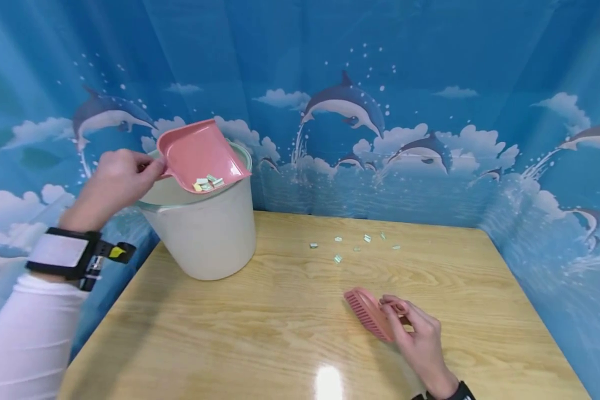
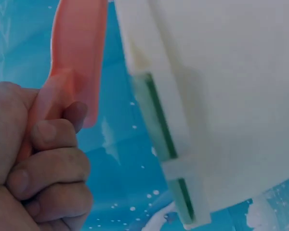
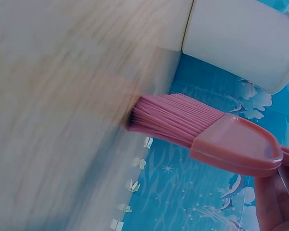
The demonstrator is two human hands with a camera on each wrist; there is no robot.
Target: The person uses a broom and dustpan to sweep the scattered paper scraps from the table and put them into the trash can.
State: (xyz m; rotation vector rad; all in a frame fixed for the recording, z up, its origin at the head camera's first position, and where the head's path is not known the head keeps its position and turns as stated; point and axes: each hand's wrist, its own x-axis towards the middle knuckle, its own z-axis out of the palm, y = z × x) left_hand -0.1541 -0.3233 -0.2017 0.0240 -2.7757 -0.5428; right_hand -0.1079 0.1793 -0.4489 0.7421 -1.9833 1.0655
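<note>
In the head view, my left hand point(image 1: 127, 180) grips the handle of a pink dustpan point(image 1: 200, 153), tilted over the rim of a white bin point(image 1: 210, 239). Several small pale green and yellow scraps point(image 1: 208, 183) lie along the pan's lower side. The left wrist view shows my fingers point(image 2: 53, 168) curled round the pink handle point(image 2: 53, 98). At the right, my right hand point(image 1: 415, 339) holds a pink hand brush point(image 1: 372, 314) by its handle, low over the table. Its bristles point(image 3: 171, 118) point toward the wood in the right wrist view.
Several small pale scraps point(image 1: 338, 259) are scattered over the back middle of the wooden table point(image 1: 280, 322), right of the bin. Behind and beside the table hangs a blue curtain point(image 1: 290, 50) printed with dolphins.
</note>
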